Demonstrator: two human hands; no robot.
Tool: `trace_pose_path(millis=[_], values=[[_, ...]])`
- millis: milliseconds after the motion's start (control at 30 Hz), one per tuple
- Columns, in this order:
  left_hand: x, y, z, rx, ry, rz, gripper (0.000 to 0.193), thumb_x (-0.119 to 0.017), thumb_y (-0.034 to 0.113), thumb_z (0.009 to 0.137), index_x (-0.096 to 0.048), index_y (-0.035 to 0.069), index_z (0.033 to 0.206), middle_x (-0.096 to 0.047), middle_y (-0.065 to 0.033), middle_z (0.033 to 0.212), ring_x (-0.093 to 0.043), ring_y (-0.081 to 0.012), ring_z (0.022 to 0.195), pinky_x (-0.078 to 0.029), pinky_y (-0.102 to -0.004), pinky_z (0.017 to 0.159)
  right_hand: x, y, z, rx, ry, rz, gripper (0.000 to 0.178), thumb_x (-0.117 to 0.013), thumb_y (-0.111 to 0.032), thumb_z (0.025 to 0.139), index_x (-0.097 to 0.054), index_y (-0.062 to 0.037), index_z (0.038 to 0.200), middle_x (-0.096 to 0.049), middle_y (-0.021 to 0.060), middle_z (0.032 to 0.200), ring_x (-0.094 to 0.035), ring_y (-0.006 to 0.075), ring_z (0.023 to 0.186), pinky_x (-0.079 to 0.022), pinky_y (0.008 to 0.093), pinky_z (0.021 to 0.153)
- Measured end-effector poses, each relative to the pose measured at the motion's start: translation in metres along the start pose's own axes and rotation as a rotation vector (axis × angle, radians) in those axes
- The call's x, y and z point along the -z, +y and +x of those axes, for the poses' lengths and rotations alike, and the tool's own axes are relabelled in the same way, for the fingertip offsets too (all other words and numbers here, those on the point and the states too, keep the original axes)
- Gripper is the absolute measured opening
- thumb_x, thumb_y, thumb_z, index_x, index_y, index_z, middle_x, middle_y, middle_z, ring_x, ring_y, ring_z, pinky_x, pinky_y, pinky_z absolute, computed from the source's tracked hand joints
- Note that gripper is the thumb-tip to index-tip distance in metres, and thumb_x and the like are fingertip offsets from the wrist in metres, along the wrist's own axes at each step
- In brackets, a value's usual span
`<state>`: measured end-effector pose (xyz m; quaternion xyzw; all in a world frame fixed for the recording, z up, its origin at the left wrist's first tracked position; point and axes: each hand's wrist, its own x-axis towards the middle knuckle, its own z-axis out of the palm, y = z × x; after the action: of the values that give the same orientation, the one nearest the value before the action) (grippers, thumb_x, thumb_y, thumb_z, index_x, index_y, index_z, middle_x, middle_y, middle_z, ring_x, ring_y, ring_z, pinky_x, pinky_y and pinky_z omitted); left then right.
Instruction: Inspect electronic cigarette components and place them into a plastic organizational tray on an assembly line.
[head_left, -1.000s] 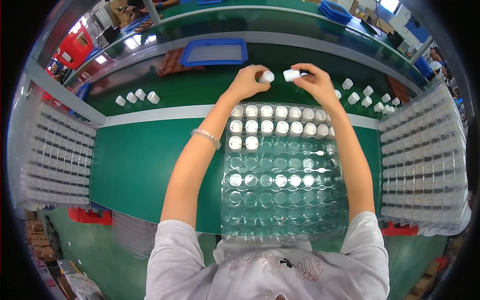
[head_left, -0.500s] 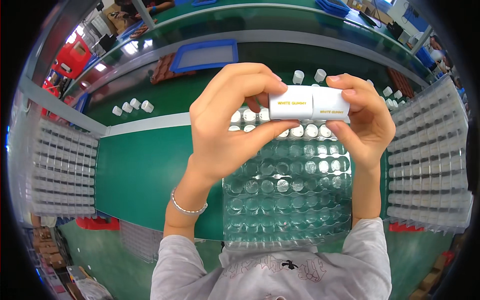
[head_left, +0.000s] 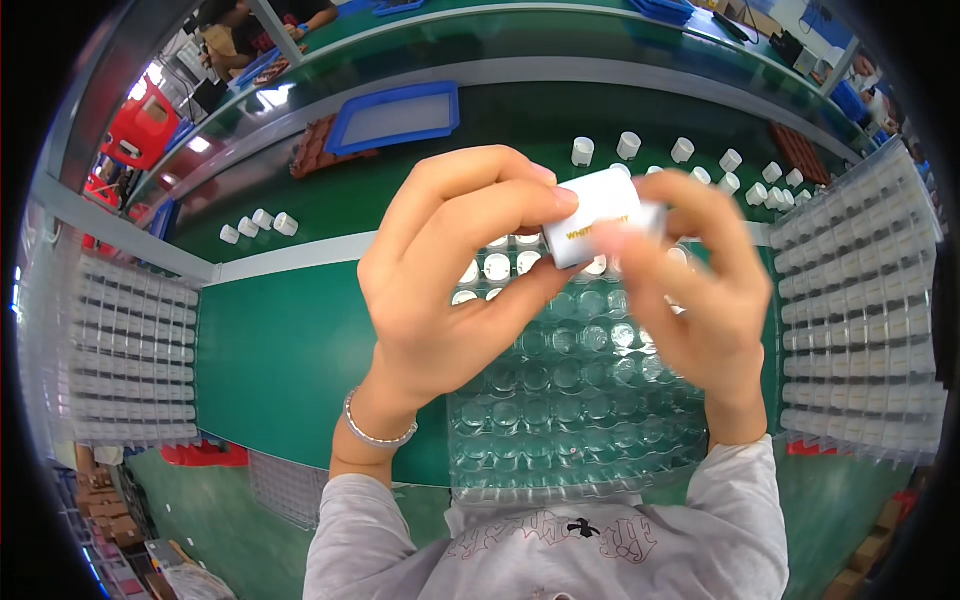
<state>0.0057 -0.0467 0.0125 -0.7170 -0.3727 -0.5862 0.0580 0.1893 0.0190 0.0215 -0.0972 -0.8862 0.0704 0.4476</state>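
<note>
My left hand (head_left: 450, 255) pinches a short white cylindrical container (head_left: 600, 215) with gold lettering between thumb and fingers, above the bench. My right hand (head_left: 695, 270), smeared by motion, closes around the right end. Its thumb crosses part of the lettering, and a blurred whitish piece shows between its fingers. Whether this is a second container cannot be told. Below my hands lies a clear plastic tray (head_left: 535, 410) with rows of round pockets. White round pieces (head_left: 497, 267) sit in its far rows, partly hidden by my hands; the nearer pockets look unfilled.
More white containers (head_left: 629, 146) stand across the far bench, with a small group (head_left: 261, 220) at left. A blue tray (head_left: 395, 118) lies beyond them. Stacked, filled clear trays rise on the left (head_left: 130, 350) and right (head_left: 860, 310). Another person (head_left: 300, 18) sits at the far left.
Two white containers were held end to end, lettering level. Now the visible one is tilted, its right end higher, and my right fingers have shifted over it toward the left.
</note>
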Motion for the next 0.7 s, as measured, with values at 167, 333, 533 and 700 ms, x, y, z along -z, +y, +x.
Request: trace_pose_path(millis=[167,333,533,700], values=[[0.004,-0.002,0.002,0.011,0.011,-0.013,0.049,-0.076,-0.008,0.056,-0.054,0.0,0.099,-0.05,-0.0148,0.106,-0.057,-0.0179,0.089,-0.056,-0.0253,0.07,0.011,0.024,-0.006,-0.034,0.256,0.386,0.062,-0.059,0.009,0.075,-0.033,-0.0052,0.129,-0.049,0.0265,0.115,-0.055,0.0298,0.102,-0.048,0.0365,0.085],[0.007,0.007,0.007,-0.022,-0.148,0.052,0.048,-0.076,-0.009,0.054,-0.057,0.001,0.097,-0.055,-0.0142,0.098,-0.058,-0.0194,0.085,-0.056,-0.0263,0.068,0.01,0.023,-0.007,0.11,0.16,0.426,0.074,-0.06,0.007,0.073,-0.021,-0.0093,0.134,-0.048,0.0283,0.113,-0.054,0.031,0.102,-0.049,0.0381,0.083],[0.008,0.007,0.004,0.096,-0.211,0.001,0.047,-0.076,-0.006,0.057,-0.057,-0.001,0.099,-0.056,-0.0139,0.098,-0.06,-0.0203,0.087,-0.056,-0.0269,0.068,0.016,0.02,-0.001,0.15,0.087,0.151,0.055,-0.064,0.002,0.072,-0.039,-0.0044,0.121,-0.049,0.0269,0.11,-0.052,0.0305,0.099,-0.046,0.0367,0.082],[0.007,0.01,0.006,0.698,-0.171,-0.55,0.055,-0.074,0.035,0.071,-0.052,-0.006,0.1,-0.057,-0.0106,0.097,-0.06,-0.0157,0.087,-0.056,-0.0267,0.064,0.002,0.014,-0.007,-0.257,0.234,0.695,0.026,-0.064,0.0,0.076,-0.05,0.002,0.097,-0.057,0.0162,0.094,-0.06,0.0188,0.081,-0.051,0.0266,0.065]])
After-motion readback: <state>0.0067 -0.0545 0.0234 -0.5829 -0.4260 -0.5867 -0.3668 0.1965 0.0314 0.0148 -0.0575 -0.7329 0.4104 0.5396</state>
